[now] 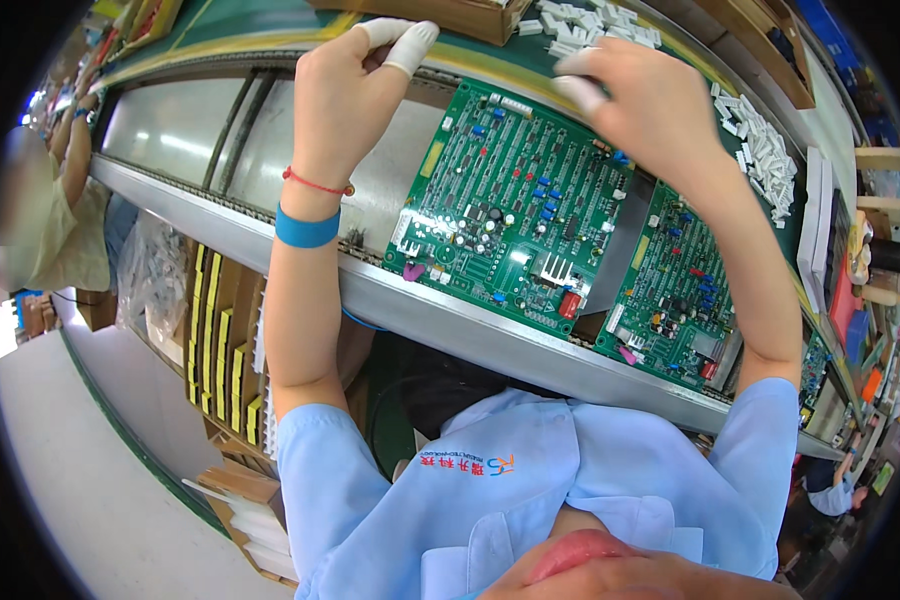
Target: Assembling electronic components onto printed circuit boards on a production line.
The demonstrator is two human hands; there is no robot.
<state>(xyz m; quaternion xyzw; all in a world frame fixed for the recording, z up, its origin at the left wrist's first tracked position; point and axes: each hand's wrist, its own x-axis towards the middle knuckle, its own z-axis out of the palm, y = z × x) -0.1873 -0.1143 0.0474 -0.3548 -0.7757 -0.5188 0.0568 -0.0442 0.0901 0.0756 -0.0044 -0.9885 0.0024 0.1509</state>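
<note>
My left hand point(355, 95) is raised above the far side of the conveyor, left of a large green circuit board point(510, 190). White covers sit on its thumb and fingertip, which are pinched together; anything between them is hidden. My right hand point(655, 105) hovers over the board's far right corner, beside a pile of small white connectors point(580, 28). Its covered fingertips are blurred but stand apart, with nothing visible between them. The board carries rows of small parts, blue components and a red block. A second green board point(675, 285) lies to its right, below my right forearm.
A metal rail point(450, 310) runs along the conveyor's near side. More white connectors point(765, 150) lie at the far right. A cardboard box point(435, 15) stands at the far edge. Racks with yellow edges point(220, 340) are at left, where another person point(65, 220) works.
</note>
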